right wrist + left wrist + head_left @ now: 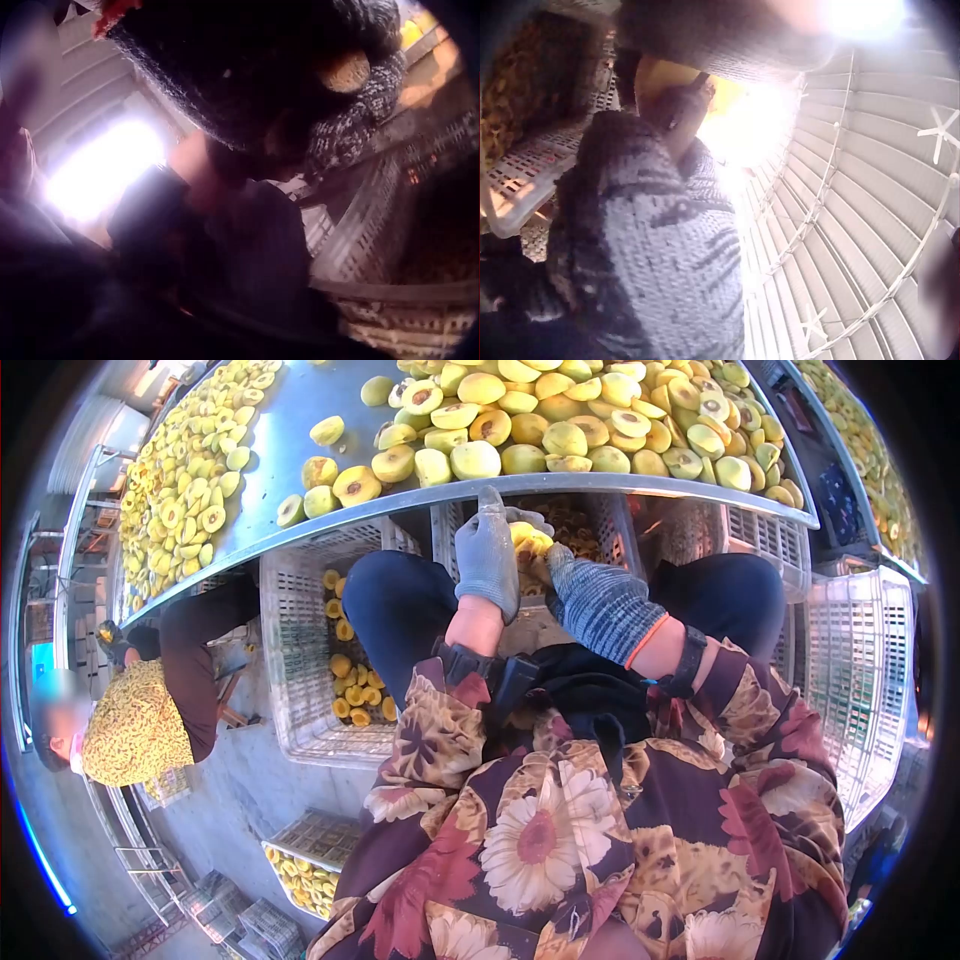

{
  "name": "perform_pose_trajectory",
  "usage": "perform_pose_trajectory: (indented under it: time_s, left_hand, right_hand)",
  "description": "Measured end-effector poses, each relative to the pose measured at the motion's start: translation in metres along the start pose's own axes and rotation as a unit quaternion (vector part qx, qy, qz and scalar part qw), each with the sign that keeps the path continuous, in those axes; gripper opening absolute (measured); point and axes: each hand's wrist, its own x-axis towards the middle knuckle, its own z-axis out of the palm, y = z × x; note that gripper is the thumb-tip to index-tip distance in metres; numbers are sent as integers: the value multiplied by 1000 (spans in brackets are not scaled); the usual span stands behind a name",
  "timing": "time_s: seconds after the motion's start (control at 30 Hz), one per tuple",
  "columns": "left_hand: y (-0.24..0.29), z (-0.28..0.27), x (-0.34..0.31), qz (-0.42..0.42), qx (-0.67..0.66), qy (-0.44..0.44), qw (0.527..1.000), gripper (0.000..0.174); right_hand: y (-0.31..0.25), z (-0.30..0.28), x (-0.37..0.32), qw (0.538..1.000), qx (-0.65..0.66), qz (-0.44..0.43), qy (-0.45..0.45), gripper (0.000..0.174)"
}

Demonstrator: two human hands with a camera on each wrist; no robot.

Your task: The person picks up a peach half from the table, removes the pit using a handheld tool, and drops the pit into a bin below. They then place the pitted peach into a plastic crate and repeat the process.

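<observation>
The left hand (488, 555), in a grey glove, grips a yellow peach half (530, 542) above the crate between the knees, with one finger pointing up toward the table rim. In the left wrist view the same fruit glows yellow against bright light. My right hand (600, 600), in a blue-grey knitted glove, is curled right at the fruit's near side. In the right wrist view a small tool's round tan end (346, 73) shows among its curled fingers; its working end is hidden, so I cannot tell its kind.
Many peach halves (560, 435) lie on the metal table (300, 420). Under its rim stands a crate (620, 535) with dark brown bits. To the left, a white crate (290, 690) holds more halves; a tall white crate (855, 680) stands right. Another person (140, 710) sits left.
</observation>
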Motion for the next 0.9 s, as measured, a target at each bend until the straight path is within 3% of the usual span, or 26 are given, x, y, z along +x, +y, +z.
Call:
perform_pose_trajectory:
  time_s: [0.2,0.3,0.33,0.43,0.47,0.53,0.57,0.63,0.7,0.8,0.9]
  left_hand:
    - [-1,-15,-2,-76,93,-38,992,52]
    - [3,-23,-5,-89,260,10,962,52]
    - [9,-28,-5,-118,202,-63,970,47]
    - [-4,-18,-7,164,247,-108,949,35]
    - [0,-22,-10,175,255,-173,935,32]
    - [2,-15,-24,236,373,-219,870,33]
    - [5,-11,-30,268,431,-238,828,34]
    - [7,-16,-29,382,539,-165,733,27]
    - [10,-21,-31,399,566,-87,716,20]
    - [24,-35,-30,408,528,-16,745,15]
    - [46,-61,-23,328,264,40,906,16]
  right_hand:
    - [15,-9,1,980,-159,-72,91,16]
    - [28,-20,4,981,-164,-56,92,16]
    - [31,-20,3,981,-166,-54,82,16]
    - [36,-22,0,983,-172,-47,53,16]
    - [36,-21,0,981,-177,-51,61,16]
    - [40,-17,2,976,-162,-95,109,15]
    - [41,-16,3,978,-178,-71,87,15]
    - [37,-17,6,976,-210,-27,50,15]
    - [38,-19,8,990,-138,-1,12,16]
    - [39,-20,11,997,-54,50,-1,26]
    - [41,-19,13,991,-32,114,-59,30]
